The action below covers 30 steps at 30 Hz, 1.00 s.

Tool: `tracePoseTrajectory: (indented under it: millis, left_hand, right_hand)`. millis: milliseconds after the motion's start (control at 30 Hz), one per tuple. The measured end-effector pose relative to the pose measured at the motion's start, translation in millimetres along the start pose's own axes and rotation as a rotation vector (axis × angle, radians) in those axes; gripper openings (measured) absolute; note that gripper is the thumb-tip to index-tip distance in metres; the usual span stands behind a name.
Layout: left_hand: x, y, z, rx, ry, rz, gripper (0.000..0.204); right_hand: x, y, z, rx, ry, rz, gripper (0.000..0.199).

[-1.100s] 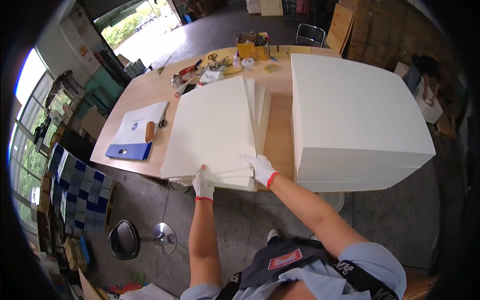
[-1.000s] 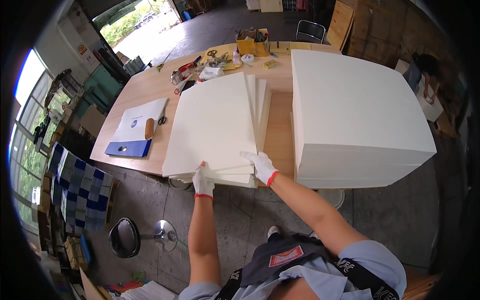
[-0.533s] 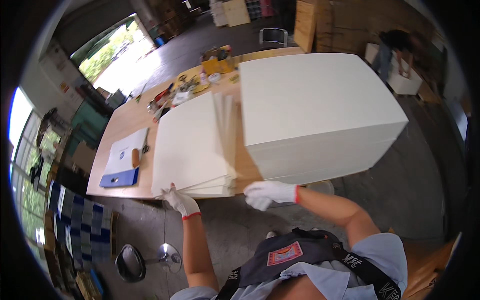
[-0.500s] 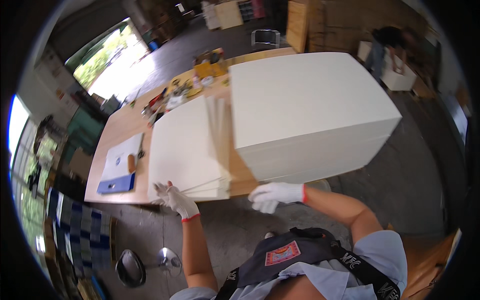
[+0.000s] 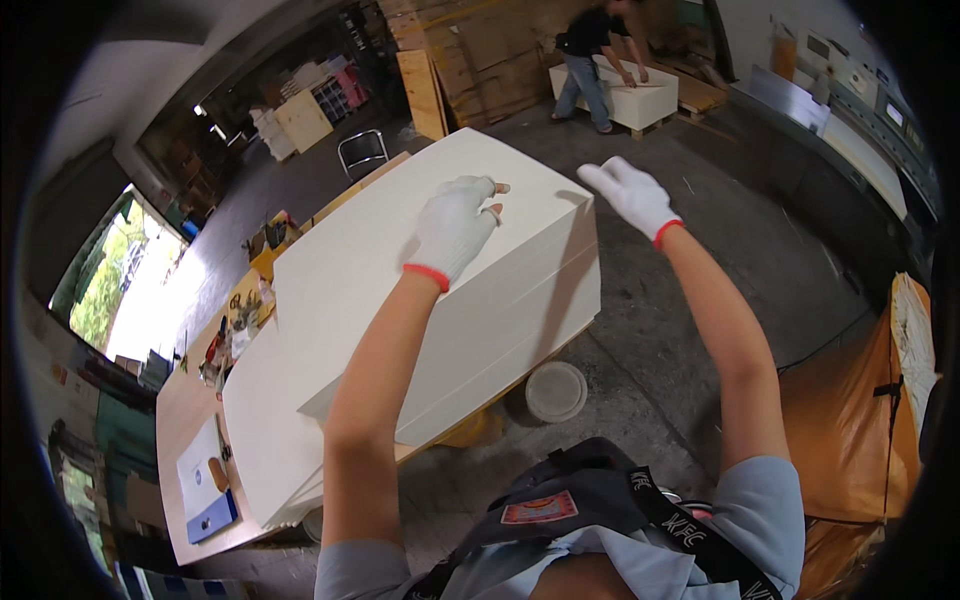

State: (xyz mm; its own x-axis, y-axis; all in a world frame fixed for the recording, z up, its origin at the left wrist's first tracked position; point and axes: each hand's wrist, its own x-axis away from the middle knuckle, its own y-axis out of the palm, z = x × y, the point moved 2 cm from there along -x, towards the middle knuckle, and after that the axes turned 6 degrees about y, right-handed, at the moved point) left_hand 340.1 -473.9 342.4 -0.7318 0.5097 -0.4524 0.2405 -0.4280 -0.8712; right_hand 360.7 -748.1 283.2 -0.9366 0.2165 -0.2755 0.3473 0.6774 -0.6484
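Note:
A tall stack of large white sheets (image 5: pixel 450 215) stands on the wooden table, its long near side showing several layers. Above its top surface is my left hand (image 5: pixel 452 228) in a white knit glove with a red cuff, thumb and finger apart with bare tips. Whether it touches the top sheet I cannot tell. My right hand (image 5: pixel 632 195), gloved the same way, is at the stack's right corner with fingers stretched out and nothing visibly held. To the left lies a lower stack of white sheets (image 5: pixel 268 425), partly hidden behind my left forearm.
Tools and small items (image 5: pixel 228 335) lie on the wooden table (image 5: pixel 175 425), with a blue-and-white folder (image 5: pixel 205 490) nearer. A lidded bucket (image 5: pixel 556 391) stands on the floor by the table. Farther off, a co-worker (image 5: pixel 590 65) bends over another white stack (image 5: pixel 640 100). An orange cover (image 5: pixel 835 430) is at right.
My view has swung right. Both hands have moved from the lower stack and the table's near edge to the tall stack, the left over its top, the right by its corner.

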Motion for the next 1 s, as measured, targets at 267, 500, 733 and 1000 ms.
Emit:
tracePoseTrajectory:
  millis: [267, 500, 733, 1000]
  left_hand:
    - [-36.9, 60.7, -27.9, 0.114, -0.074, -0.082, 0.027]
    - [-33.2, 59.4, -14.1, 0.225, -0.062, -0.083, 0.033]
    - [-34.6, 65.1, -19.0, 0.654, -0.155, -0.098, 0.038]
    - [-33.4, 71.2, -22.8, 0.585, -0.082, -0.099, 0.054]
  right_hand:
    - [-10.0, 3.6, -27.9, 0.498, -0.449, -0.020, 0.057]
    - [-29.9, 22.8, -44.3, -0.109, -0.209, -0.200, 0.056]
    - [-17.3, 42.8, -31.5, -0.527, 0.002, -0.121, 0.056]
    - [-11.7, 43.4, -33.2, -0.554, -0.003, -0.096, 0.053]
